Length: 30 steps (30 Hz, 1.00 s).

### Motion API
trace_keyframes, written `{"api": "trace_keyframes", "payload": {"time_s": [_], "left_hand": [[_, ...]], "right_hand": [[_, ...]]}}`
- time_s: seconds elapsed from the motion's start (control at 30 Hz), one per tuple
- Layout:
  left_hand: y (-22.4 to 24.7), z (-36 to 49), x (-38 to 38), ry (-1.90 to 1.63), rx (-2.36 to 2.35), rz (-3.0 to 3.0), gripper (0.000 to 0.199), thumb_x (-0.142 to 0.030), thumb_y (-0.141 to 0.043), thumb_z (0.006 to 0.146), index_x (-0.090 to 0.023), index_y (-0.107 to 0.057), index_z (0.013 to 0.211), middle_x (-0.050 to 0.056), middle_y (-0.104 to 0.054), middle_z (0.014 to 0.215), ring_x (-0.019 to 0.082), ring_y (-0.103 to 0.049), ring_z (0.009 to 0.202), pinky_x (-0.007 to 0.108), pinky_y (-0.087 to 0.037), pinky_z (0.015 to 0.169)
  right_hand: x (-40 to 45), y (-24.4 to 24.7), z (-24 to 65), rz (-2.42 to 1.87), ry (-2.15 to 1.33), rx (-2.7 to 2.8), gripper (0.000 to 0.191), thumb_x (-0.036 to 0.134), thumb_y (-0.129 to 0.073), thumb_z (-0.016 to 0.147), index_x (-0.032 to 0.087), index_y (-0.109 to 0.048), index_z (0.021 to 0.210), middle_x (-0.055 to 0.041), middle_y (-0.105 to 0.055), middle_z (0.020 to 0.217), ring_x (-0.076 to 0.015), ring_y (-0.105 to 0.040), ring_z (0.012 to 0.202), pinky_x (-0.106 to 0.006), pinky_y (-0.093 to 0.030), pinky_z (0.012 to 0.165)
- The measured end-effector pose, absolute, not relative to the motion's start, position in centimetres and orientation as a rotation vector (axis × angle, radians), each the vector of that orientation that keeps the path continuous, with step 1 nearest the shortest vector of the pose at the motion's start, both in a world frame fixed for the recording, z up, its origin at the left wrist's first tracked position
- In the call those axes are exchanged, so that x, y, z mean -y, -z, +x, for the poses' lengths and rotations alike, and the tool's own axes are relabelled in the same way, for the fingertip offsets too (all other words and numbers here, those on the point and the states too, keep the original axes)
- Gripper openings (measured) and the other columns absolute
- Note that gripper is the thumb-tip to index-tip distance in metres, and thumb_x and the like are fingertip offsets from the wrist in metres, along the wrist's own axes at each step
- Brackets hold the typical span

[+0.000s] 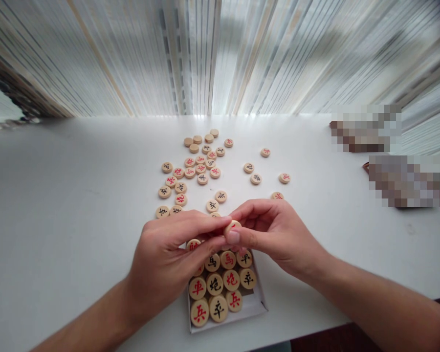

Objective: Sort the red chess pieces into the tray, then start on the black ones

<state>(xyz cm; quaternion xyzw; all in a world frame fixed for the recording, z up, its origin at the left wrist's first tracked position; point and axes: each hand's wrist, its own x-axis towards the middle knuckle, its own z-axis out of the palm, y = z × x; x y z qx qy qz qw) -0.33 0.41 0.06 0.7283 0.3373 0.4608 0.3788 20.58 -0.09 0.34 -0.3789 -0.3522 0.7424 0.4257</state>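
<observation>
Round pale-wood disc with red marking hovers over shallow white box; left hand and right hand, both nearly closed, pinch it! Red- and black-lettered wooden discs line box; more scatter across white table.

The head-worn camera looks forward and down from the person's side of the white table, close above the left hand and right hand near the view's centre. Forearms enter from 7 and 4 o'clock; the striped curtain spans 10 to 2 o'clock, farther off.
</observation>
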Motion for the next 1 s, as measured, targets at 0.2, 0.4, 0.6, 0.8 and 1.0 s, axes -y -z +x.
{"api": "trace_keyframes", "payload": {"time_s": [0.2,0.4,0.6,0.8,1.0], "left_hand": [[-0.36,-0.13,-0.45,-1.146,-0.881,1.919,0.030,-0.011,-0.084,0.091,-0.030,-0.086,0.114,-0.001,-0.086,0.096,0.014,-0.080,0.079,0.023,-0.065,0.074],[-0.27,-0.16,-0.27,-1.060,-0.964,1.649,0.027,-0.017,-0.085,0.091,-0.028,-0.086,0.116,0.002,-0.087,0.102,0.018,-0.083,0.085,0.025,-0.069,0.077],[-0.31,-0.24,-0.36,-1.070,-0.970,1.599,0.027,-0.018,-0.086,0.091,-0.032,-0.087,0.114,-0.002,-0.087,0.101,0.014,-0.083,0.084,0.019,-0.068,0.079],[-0.41,-0.31,-0.41,-1.150,-0.906,1.840,0.038,-0.009,-0.087,0.088,-0.035,-0.087,0.116,-0.003,-0.087,0.098,0.013,-0.080,0.080,0.021,-0.064,0.075],[-0.64,0.07,-0.37,-1.154,-0.892,1.912,0.037,-0.014,-0.087,0.089,-0.037,-0.085,0.117,-0.002,-0.088,0.097,0.017,-0.081,0.077,0.026,-0.065,0.071]], "right_hand": [[0.09,-0.63,20.64,-1.006,-1.748,1.031,0.020,0.029,-0.101,0.075,0.019,-0.089,0.087,-0.0019,-0.078,0.066,-0.0109,-0.070,0.057,-0.017,-0.059,0.057],[0.11,-0.31,20.94,-0.952,-1.723,1.123,0.024,0.040,-0.087,0.093,0.020,-0.090,0.107,-0.0038,-0.078,0.067,-0.0143,-0.073,0.060,-0.023,-0.061,0.059],[0.07,-0.36,20.59,-0.884,-1.789,1.033,0.028,0.030,-0.096,0.082,0.021,-0.089,0.108,-0.0030,-0.080,0.076,-0.0118,-0.069,0.065,-0.023,-0.061,0.063],[0.17,-0.40,20.60,-0.931,-1.883,0.912,0.033,0.026,-0.105,0.066,0.018,-0.087,0.092,-0.0032,-0.081,0.078,-0.0114,-0.070,0.064,-0.021,-0.060,0.060],[0.18,-0.70,20.79,-0.984,-1.886,0.911,0.031,0.027,-0.106,0.065,0.017,-0.083,0.082,-0.0011,-0.077,0.069,-0.0120,-0.070,0.060,-0.021,-0.061,0.057]]}}
